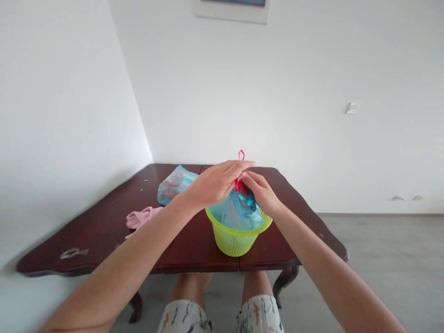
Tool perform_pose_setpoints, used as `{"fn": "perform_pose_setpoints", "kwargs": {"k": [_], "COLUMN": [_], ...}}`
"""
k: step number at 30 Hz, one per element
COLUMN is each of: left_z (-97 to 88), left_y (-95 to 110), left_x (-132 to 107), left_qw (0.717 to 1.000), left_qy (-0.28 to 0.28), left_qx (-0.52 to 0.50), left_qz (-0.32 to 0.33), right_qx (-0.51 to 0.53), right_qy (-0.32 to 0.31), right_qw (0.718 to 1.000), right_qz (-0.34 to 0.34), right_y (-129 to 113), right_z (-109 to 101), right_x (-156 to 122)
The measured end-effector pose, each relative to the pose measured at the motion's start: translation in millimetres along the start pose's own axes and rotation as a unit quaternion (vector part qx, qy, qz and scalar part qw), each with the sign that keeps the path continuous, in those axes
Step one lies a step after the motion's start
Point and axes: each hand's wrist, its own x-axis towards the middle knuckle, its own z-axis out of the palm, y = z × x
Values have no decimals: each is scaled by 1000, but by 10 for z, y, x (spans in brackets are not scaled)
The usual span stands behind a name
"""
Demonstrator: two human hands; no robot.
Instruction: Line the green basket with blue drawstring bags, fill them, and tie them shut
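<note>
A lime-green plastic basket (233, 240) stands near the front edge of a dark wooden table (104, 222). A translucent blue bag (236, 210) fills it. Both my hands meet above the basket. My left hand (215, 182) and my right hand (260, 189) are closed in a pinch on the bag's red drawstring (241, 155), whose loop sticks up above my fingers. A second blue bag (175, 184) lies on the table behind my left wrist.
A pink cloth (138, 217) lies on the table to the left of the basket. A white scrape (73, 252) marks the table's front left corner. White walls close in behind and on the left. Grey floor (391, 268) extends to the right.
</note>
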Motion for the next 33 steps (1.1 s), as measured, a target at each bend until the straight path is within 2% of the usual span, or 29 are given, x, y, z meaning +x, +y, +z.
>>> {"fn": "perform_pose_setpoints", "kwargs": {"k": [3,7,10,13,16,19,21,23,26,28,29,31,33], "left_z": [145,273,328,371,386,380,389,417,483,529,550,590,614], "left_y": [-32,76,277,444,461,326,191,53,-107,-162,-172,-154,-88], "left_x": [-35,-157,-349,-564,-689,-700,-686,-685,-701,-695,-683,-636,-570], "left_qw": [996,987,969,960,947,937,935,935,947,951,947,929,911], "left_qy": [9,42,19,-19,-14,-18,-46,-80,-77,-46,-35,-21,2], "left_qx": [-86,-153,-245,-271,-237,-106,4,72,77,22,-17,-104,-183], "left_qz": [33,38,5,-75,-217,-333,-352,-339,-303,-304,-317,-353,-370], "right_qx": [57,69,16,-13,-17,-4,0,-22,-107,-206,-274,-423,-533], "right_qy": [39,153,209,208,184,158,144,122,69,39,23,-6,-29], "right_qw": [998,986,977,975,977,983,988,992,992,977,960,903,843], "right_qz": [3,11,49,82,106,99,60,20,-8,-41,-59,-75,-62], "right_y": [68,160,275,407,454,346,215,84,-33,-41,-28,20,73], "right_z": [-17,-228,-434,-531,-504,-432,-394,-371,-346,-308,-274,-171,-34], "right_x": [41,134,180,150,77,24,6,-15,-102,-216,-284,-417,-504]}}
